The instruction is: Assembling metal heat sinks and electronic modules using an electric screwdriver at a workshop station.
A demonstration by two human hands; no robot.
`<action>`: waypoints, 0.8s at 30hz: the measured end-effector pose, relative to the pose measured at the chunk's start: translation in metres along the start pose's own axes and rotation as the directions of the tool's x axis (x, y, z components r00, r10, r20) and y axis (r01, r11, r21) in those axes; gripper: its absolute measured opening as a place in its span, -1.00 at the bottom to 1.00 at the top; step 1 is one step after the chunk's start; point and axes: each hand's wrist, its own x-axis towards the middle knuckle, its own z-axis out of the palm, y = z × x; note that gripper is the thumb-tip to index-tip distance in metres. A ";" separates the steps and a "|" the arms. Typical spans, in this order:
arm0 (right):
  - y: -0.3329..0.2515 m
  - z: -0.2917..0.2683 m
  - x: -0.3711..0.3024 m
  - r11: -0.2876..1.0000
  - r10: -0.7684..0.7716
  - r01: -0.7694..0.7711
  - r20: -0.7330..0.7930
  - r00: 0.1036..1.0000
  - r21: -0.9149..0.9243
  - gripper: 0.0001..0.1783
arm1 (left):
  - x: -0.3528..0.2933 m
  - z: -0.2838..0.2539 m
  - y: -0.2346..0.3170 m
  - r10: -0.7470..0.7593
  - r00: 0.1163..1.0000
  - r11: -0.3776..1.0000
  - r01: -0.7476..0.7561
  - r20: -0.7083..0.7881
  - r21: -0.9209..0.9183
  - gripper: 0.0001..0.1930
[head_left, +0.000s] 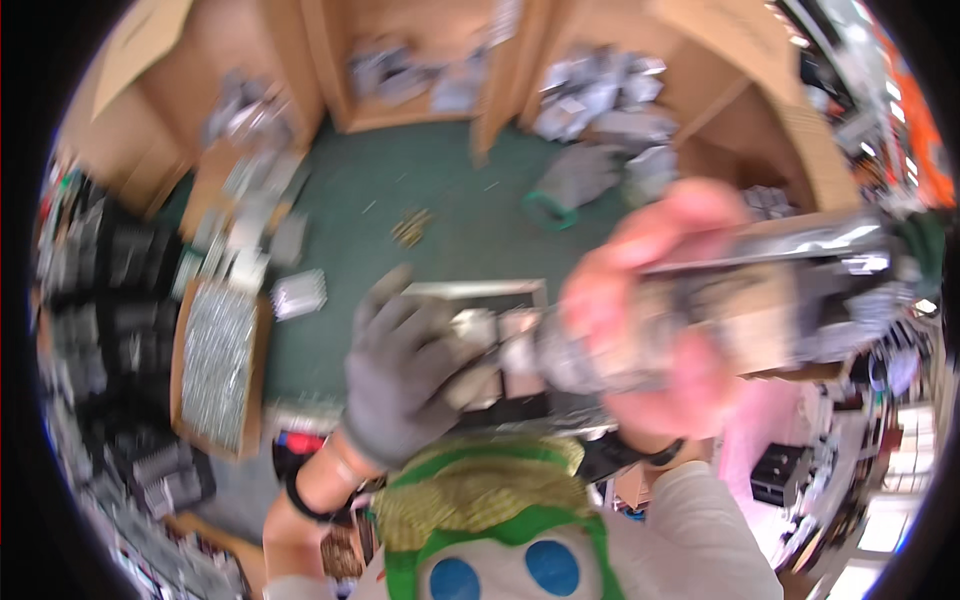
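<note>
My left hand [400,370], in a grey glove, is at a dark frame with a pale edge [475,287] in front of me. Its fingers look apart and bent over small pale pieces [475,328] in the frame; blur hides their exact contact. My bare right hand [690,225] is raised to the right of the frame, smeared by motion. Its fingers wrap round a bulky grey-and-tan object [755,315] with a shiny upper edge. The object's kind is too blurred to make out, and it covers the frame's right side.
Open cardboard boxes [405,118] with silvery packets line the bench's far side. A loose grey glove [580,178] lies at the back right. Small brass-coloured pieces [411,227] lie on the green mat [340,190]. A shallow cardboard box of silvery items [220,350] stands at left.
</note>
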 end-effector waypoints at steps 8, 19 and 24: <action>0.000 0.019 -0.002 0.998 0.063 -0.064 -0.178 0.982 0.002 -0.39 | 0.010 0.001 0.015 -0.200 0.972 0.936 0.227 0.126 -0.267 -0.68; 0.000 0.031 -0.004 0.997 -0.074 0.065 -0.251 0.965 -0.044 -0.44 | -0.007 0.004 0.004 0.032 0.996 0.989 -0.043 -0.081 -0.139 -0.77; 0.001 0.030 -0.007 0.999 -0.013 0.021 -0.211 0.977 0.037 -0.42 | -0.004 -0.001 0.012 -0.057 0.998 0.976 0.052 -0.020 -0.213 -0.79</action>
